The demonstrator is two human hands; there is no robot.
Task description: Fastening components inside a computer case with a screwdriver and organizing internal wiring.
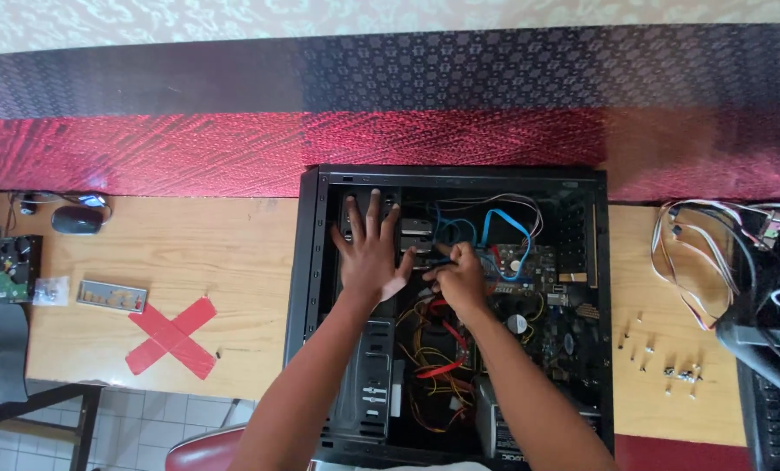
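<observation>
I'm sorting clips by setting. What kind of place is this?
Probably a computer repair or assembly workbench: an open black PC case lies on a wooden table, with loose screws and a bare hard drive lying around it.

Red tape cross sitting on the wooden table, small dark screw just beside it. Silver I/O backplate lying left of the cross, clear plastic bag next to that. Bare hard drive resting at the far left edge, black mouse lying above it. Right side: bundle of loose wires trailing off the edge, scattered screws lying below them. Red chair seat showing under the table.
</observation>
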